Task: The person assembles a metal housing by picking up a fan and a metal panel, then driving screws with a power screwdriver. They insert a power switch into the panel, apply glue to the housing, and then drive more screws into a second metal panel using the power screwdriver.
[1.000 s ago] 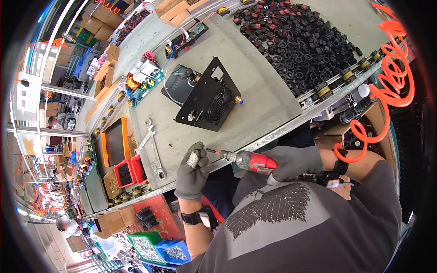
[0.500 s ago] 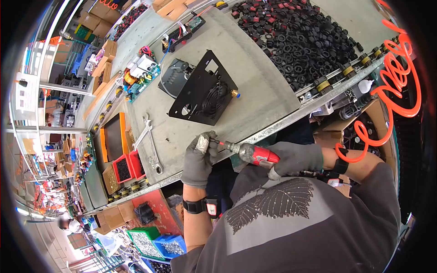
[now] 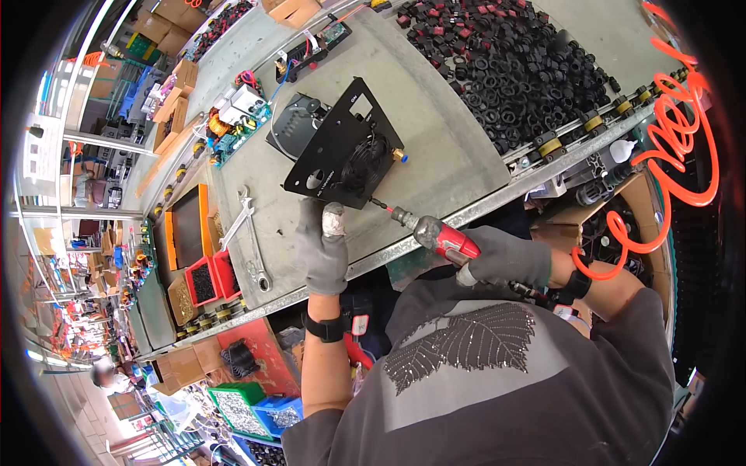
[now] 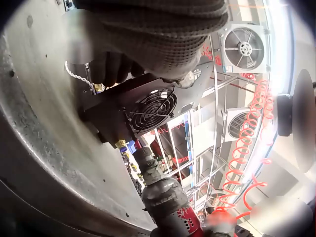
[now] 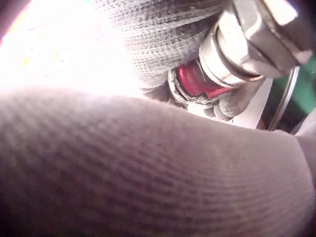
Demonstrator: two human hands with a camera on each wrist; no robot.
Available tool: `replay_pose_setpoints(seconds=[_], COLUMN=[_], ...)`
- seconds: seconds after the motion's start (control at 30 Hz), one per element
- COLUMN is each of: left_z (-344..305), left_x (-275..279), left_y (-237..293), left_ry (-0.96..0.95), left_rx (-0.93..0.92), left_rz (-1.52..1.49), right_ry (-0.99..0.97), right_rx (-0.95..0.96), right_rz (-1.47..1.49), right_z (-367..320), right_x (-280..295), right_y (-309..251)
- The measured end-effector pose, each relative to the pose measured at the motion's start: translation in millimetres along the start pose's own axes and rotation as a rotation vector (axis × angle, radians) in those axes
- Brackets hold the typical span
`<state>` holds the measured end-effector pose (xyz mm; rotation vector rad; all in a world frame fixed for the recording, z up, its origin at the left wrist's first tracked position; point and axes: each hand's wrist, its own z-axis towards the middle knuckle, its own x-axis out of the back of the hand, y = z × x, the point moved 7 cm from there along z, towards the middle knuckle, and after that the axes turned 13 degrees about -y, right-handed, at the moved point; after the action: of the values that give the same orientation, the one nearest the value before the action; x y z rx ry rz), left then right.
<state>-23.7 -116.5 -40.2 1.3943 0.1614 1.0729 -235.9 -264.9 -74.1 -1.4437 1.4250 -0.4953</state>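
Note:
A black metal panel [image 3: 330, 151] with a round fan grille [image 3: 365, 165] stands tilted on the bench, joined to a dark housing [image 3: 295, 140] behind it. My gloved left hand [image 3: 322, 252] grips the panel's lower left edge; in the left wrist view its fingers reach behind the panel [image 4: 114, 101]. In my gloved right hand [image 3: 509, 258] is a red air screwdriver [image 3: 457, 245], its bit pointing at the panel's lower edge, close to the grille. The right wrist view shows glove fingers curled round the tool's red body [image 5: 192, 79] beside a metal hose fitting [image 5: 247, 44].
Two wrenches [image 3: 252, 241] lie left of the panel. A circuit board [image 3: 241, 116] sits at the bench's far left edge. Black ring nuts [image 3: 513, 85] are heaped at the right. Red parts bins [image 3: 206, 281] stand at the left; a coiled orange hose [image 3: 684, 163] hangs at the right.
My left hand has moved from the screwdriver's bit up to the panel and now grips its edge. The screwdriver has come forward, bit first, to the panel's lower edge.

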Motion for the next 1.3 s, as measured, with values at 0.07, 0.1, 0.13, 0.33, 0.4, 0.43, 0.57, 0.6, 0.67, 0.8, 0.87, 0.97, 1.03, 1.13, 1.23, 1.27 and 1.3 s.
replay_pose_setpoints(seconds=[0.07, 0.1, 0.13, 0.33, 0.4, 0.43, 0.57, 0.6, 0.67, 0.8, 0.87, 0.97, 1.03, 1.13, 1.23, 1.27, 1.3], left_z=[4.7, 4.9, 6.0, 5.1, 2.5, 2.0, -8.3, -14.3, -34.7, -32.4, -30.2, -33.9, -38.7, -50.1, -54.8, -54.7, -54.1], left_x=[-5.4, -5.7, -6.4, -11.6, -13.1, -12.2, 2.9, 13.5, 65.5, 106.6, 102.6, 100.5, 95.9, 40.0, 0.1, -12.6, -22.5], left_y=[6.1, 0.7, 0.0, 12.8, 11.0, 11.0, 1.5, -7.5, -43.7, -79.6, -87.4, -96.4, -81.7, -47.2, -27.7, -29.0, -27.7], left_ry=[-0.084, -0.078, -0.077, 0.01, 0.029, 0.038, 0.03, 0.123, 0.364, 0.169, 0.164, 0.177, 0.182, -0.043, -0.109, -0.162, -0.221], left_rx=[0.013, 0.015, 0.017, -0.062, -0.046, -0.039, 0.058, -0.032, 0.228, 0.484, 0.467, 0.444, 0.414, 0.598, 0.634, 0.637, 0.633], left_rz=[0.117, 0.119, 0.118, 0.056, 0.075, 0.08, 0.045, -0.046, -0.004, 0.659, 0.682, 0.667, 0.577, -0.536, -0.965, -1.176, -1.386], right_ry=[-0.012, -0.014, -0.008, -0.032, -0.047, -0.018, 0.024, 0.003, 0.041, -0.028, -0.028, -0.093, -0.02, 0.004, -0.044, -0.054, -0.059], right_rx=[-0.04, -0.041, 0.034, -0.024, -0.035, -0.052, 0.024, 0.027, 0.086, -0.084, -0.056, 0.118, 0.113, 0.068, 0.159, 0.157, 0.157], right_rz=[0.042, 0.042, 0.01, 0.05, 0.106, 0.131, 0.103, 0.093, -0.069, -0.068, 0.011, -0.126, -0.264, -0.434, -0.367, -0.391, -0.413], right_z=[2.4, 6.9, 13.9, 16.6, 17.0, 14.2, 17.4, 15.1, 3.5, -3.9, -1.9, 14.1, 13.0, 12.3, 15.4, 17.6, 19.4], right_x=[-0.6, 0.6, 3.5, -3.0, -7.1, -9.4, -6.2, -6.4, -5.9, -13.5, -17.5, -20.7, -20.8, -20.3, -22.7, -22.0, -21.7], right_y=[5.4, 12.9, 18.8, 14.8, 13.8, 7.2, 10.7, 11.6, -1.1, -2.9, -7.7, -0.2, -8.4, -10.8, -9.7, -7.0, -6.1])
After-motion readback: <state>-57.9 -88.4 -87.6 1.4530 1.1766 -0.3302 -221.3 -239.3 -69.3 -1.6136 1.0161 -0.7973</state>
